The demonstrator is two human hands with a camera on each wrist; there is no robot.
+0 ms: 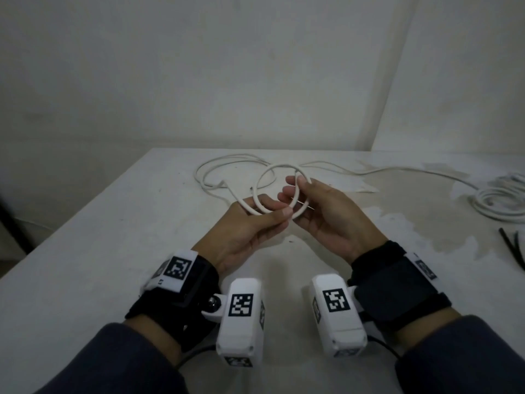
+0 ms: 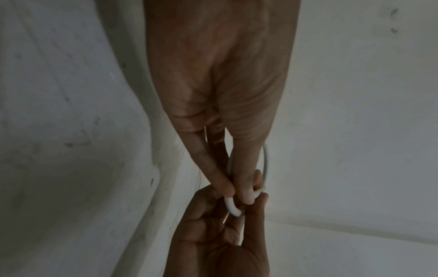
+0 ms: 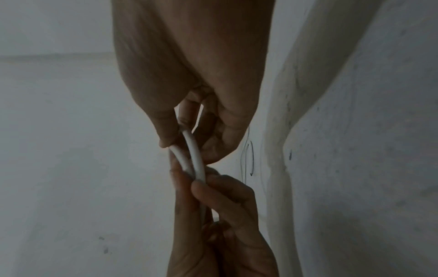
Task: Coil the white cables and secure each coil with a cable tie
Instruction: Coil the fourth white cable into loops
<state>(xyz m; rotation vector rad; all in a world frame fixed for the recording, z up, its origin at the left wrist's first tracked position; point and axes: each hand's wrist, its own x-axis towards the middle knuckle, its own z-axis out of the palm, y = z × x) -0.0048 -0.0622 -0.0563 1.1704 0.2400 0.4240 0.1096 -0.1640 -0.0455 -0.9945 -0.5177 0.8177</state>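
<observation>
White wrist camera units (image 1: 241,319) bearing black-and-white square marker codes, no readable text, sat nearest. Above the table (image 1: 85,251), the left hand (image 1: 244,231) and right hand (image 1: 326,220) each pinched the white cable coil (image 1: 284,191); a second cable bundle (image 1: 500,200) lay far right of it.

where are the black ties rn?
Head view: black ties lie on the table at its far right edge, just nearer than the coiled cable, right of the right hand.
</observation>
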